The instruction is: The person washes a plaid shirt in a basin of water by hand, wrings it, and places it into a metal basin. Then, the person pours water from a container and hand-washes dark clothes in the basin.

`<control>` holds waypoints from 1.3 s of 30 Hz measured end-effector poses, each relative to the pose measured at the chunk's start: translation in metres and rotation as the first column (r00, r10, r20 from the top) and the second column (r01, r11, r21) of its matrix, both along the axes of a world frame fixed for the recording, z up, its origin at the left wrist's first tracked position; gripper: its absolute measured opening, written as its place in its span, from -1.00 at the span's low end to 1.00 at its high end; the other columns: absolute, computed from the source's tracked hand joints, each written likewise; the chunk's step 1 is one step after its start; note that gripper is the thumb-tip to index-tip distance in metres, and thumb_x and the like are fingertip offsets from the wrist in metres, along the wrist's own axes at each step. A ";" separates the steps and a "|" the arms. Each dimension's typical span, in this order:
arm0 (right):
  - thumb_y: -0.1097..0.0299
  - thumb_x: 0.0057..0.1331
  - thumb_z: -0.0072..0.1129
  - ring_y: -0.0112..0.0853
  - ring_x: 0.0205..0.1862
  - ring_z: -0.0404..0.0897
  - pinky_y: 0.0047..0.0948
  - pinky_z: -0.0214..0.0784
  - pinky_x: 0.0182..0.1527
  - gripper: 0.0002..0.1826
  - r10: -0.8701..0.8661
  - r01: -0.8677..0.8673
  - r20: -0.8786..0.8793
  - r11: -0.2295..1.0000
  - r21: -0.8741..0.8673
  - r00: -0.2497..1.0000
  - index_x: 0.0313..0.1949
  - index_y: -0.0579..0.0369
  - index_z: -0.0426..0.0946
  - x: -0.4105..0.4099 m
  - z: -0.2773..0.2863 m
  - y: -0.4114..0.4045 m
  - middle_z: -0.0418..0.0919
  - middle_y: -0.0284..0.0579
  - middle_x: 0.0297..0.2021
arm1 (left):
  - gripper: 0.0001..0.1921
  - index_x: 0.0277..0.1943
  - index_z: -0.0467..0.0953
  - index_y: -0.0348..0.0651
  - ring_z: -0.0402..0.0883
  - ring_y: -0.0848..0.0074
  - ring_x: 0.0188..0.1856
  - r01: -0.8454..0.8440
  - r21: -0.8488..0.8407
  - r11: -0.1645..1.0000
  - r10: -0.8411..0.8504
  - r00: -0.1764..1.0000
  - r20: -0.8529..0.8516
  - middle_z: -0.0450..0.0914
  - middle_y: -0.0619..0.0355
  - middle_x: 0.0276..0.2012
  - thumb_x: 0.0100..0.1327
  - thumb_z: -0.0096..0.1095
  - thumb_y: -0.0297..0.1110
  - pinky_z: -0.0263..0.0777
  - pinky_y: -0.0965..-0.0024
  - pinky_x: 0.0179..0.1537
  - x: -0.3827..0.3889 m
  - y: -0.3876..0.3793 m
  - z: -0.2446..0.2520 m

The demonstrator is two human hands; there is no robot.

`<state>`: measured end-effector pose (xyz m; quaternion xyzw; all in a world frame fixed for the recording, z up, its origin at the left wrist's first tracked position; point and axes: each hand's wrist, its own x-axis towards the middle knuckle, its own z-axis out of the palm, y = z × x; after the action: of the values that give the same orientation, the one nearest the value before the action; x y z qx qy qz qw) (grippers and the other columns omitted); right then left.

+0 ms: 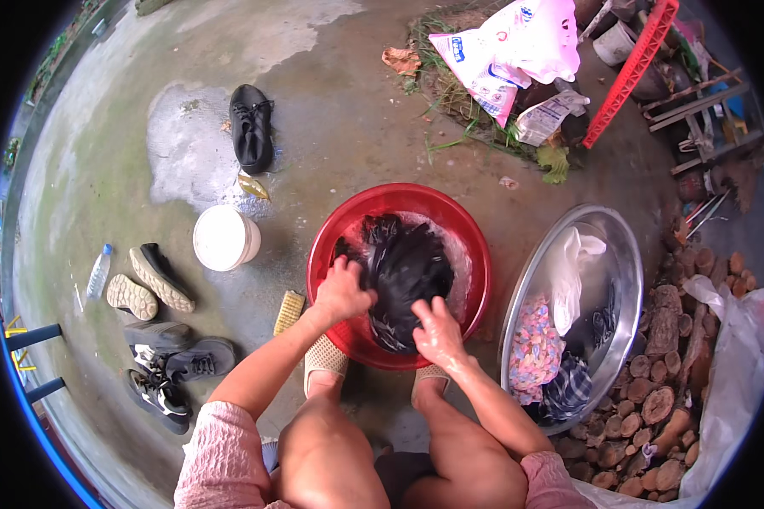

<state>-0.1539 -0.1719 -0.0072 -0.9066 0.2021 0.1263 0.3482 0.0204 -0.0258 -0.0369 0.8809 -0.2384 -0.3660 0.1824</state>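
A red plastic basin [477, 324] stands on the wet ground between my feet. Inside it, a wet black garment [410, 280] is bunched up, with suds along the right and upper sides. My left hand [345, 289] is at the garment's left side, its fingertips on dark cloth; whether they grip it is unclear. At the lower right edge of the cloth, my right hand [438, 332] looks wet, its thumb and fingers spread. A yellowish scrub brush [289, 312] lies on the ground just left of the basin.
To the right, a metal tub [509, 318] holds white, floral and checked cloth beside a stack of cut logs [643, 407]. On the left are a white bucket [226, 238], several shoes [197, 362] and a plastic bottle [99, 273]. One black shoe [251, 130] lies farther ahead.
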 end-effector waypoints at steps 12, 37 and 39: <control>-0.40 0.17 0.13 -0.09 0.31 0.25 0.16 0.11 0.24 -0.03 -0.486 0.689 -0.685 -0.209 0.694 0.543 0.44 -0.37 -0.05 0.013 -0.042 -0.044 0.18 -0.06 0.35 | -0.34 0.00 0.53 -0.25 0.60 0.02 0.00 -0.183 -0.200 0.963 0.141 0.969 -0.204 0.55 -0.32 -0.06 -0.10 0.41 0.06 0.47 0.13 0.05 -0.008 -0.062 -0.054; 0.11 0.41 -0.15 -0.22 0.17 0.49 -0.19 0.25 0.29 -0.51 -0.933 0.091 -0.019 0.014 0.996 0.359 0.13 0.23 0.47 0.000 0.088 -0.088 0.55 -0.07 0.10 | -0.19 0.28 0.33 -0.12 0.26 0.09 0.32 0.468 -0.148 0.871 -0.420 0.867 0.268 0.31 -0.13 0.26 0.00 0.43 0.06 0.13 0.02 0.28 0.002 -0.019 0.013; 0.11 0.41 -0.17 -0.21 0.16 0.50 -0.17 0.26 0.28 -0.51 -0.926 0.019 0.045 0.056 0.998 0.374 0.11 0.23 0.47 -0.001 0.116 -0.082 0.54 -0.07 0.10 | -0.05 0.36 0.24 -0.17 0.12 0.04 0.42 0.516 -0.105 0.850 -0.447 0.813 0.373 0.23 -0.19 0.34 -0.04 0.42 0.17 0.03 0.00 0.36 -0.022 -0.042 -0.004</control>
<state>-0.1549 -0.2541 0.1091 -0.3244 0.2650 -0.3086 0.8540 -0.0014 -0.0681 -0.0413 0.8170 -0.5176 -0.2194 0.1283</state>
